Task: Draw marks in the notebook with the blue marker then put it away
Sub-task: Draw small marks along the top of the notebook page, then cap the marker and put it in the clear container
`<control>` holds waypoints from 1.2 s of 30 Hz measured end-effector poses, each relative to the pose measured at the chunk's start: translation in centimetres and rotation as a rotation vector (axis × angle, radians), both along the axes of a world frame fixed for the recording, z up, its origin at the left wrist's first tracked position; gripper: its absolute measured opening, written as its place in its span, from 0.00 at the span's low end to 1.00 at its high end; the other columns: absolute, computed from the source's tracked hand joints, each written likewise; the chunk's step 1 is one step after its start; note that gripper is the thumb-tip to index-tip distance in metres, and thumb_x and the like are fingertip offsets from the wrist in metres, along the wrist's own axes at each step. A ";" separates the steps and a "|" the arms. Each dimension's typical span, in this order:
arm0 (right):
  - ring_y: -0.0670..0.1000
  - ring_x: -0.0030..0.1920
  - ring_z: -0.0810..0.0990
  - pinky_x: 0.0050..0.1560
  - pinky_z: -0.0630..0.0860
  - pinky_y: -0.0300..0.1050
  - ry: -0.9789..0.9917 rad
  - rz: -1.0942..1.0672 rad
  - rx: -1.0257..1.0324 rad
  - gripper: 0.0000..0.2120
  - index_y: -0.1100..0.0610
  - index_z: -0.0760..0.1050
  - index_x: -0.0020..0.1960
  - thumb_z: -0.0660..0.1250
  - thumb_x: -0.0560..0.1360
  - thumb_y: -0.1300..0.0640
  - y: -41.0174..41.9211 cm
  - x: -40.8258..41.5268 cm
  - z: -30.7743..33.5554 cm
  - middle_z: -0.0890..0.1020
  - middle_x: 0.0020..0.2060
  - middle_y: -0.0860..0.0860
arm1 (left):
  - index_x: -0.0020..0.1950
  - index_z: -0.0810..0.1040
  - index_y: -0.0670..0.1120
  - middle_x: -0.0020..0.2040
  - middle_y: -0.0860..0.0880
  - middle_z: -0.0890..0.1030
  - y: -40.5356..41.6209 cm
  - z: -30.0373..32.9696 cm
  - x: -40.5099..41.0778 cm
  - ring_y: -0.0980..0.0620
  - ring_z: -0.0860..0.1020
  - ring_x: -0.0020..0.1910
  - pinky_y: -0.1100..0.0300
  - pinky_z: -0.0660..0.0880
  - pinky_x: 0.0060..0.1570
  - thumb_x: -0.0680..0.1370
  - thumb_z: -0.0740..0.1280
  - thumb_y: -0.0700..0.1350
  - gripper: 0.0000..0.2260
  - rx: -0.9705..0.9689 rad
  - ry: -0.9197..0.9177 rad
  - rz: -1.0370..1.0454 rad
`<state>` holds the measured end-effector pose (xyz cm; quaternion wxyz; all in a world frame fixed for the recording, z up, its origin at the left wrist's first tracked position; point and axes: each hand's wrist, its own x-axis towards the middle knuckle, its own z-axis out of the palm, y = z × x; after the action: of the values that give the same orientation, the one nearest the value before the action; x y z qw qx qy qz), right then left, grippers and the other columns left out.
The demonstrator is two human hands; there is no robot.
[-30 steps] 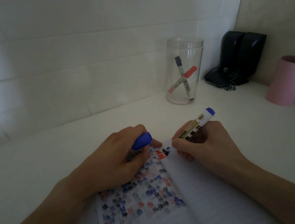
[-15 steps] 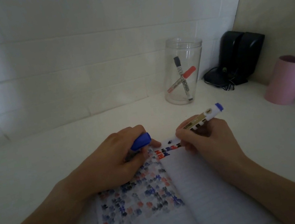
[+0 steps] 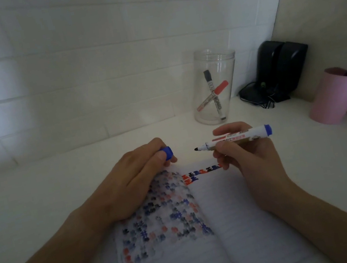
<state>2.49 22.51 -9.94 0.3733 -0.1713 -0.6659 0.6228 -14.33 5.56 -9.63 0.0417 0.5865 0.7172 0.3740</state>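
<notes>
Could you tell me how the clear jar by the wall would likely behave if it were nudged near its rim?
The jar is tall and narrow, so it may tip. It holds only two markers and looks like thin clear plastic, so it is probably light and would slide easily on the smooth table.

Pink cup point(image 3: 333, 98) near black speakers point(image 3: 282, 68), well apart from clear jar point(image 3: 208, 111).

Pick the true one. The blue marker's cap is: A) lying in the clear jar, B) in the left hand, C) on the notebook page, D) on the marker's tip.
B: the left hand pinches the blue cap, while the blue marker in the right hand shows a bare tip.
</notes>
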 end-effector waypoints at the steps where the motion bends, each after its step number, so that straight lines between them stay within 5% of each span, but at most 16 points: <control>1: 0.52 0.36 0.81 0.39 0.79 0.47 0.007 0.006 -0.011 0.06 0.61 0.81 0.51 0.69 0.75 0.66 0.0 0.0 0.0 0.84 0.34 0.55 | 0.54 0.79 0.47 0.49 0.53 0.82 0.1 -0.1 0.0 0.53 0.80 0.49 0.52 0.75 0.52 0.82 0.50 0.57 0.21 0.008 0.033 0.028; 10: 0.52 0.34 0.82 0.35 0.81 0.41 0.131 0.115 -0.331 0.09 0.61 0.86 0.44 0.67 0.71 0.62 0.5 0.0 0.3 0.84 0.32 0.57 | 0.59 0.80 0.51 0.48 0.57 0.77 0.5 -0.3 -0.7 0.56 0.78 0.46 0.65 0.74 0.47 0.81 0.64 0.55 0.13 0.075 0.247 0.104; 18: 0.57 0.38 0.86 0.38 0.83 0.42 0.104 0.137 -0.250 0.08 0.63 0.80 0.50 0.68 0.72 0.63 0.3 0.0 0.4 0.88 0.44 0.62 | 0.58 0.82 0.50 0.49 0.55 0.77 0.5 0.1 -0.3 0.54 0.78 0.45 0.67 0.74 0.47 0.79 0.73 0.48 0.09 0.152 0.254 0.112; 31: 0.57 0.42 0.87 0.43 0.83 0.41 0.010 0.198 -0.152 0.10 0.59 0.85 0.49 0.77 0.68 0.58 -0.1 0.2 0.6 0.87 0.41 0.61 | 0.58 0.82 0.49 0.50 0.54 0.78 0.4 0.6 0.4 0.53 0.79 0.47 0.60 0.78 0.49 0.78 0.73 0.48 0.10 0.207 0.266 0.057; 36: 0.57 0.44 0.87 0.45 0.83 0.41 0.002 0.252 -0.169 0.27 0.58 0.86 0.50 0.82 0.57 0.42 -0.3 0.3 0.8 0.88 0.43 0.61 | 0.57 0.84 0.46 0.49 0.51 0.83 0.5 0.8 0.9 0.54 0.81 0.46 0.60 0.78 0.48 0.78 0.73 0.47 0.10 0.249 0.262 0.028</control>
<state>2.78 22.26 -9.14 0.2771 -0.1167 -0.6272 0.7185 -13.43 6.08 -8.87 -0.1304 0.6210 0.6726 0.3807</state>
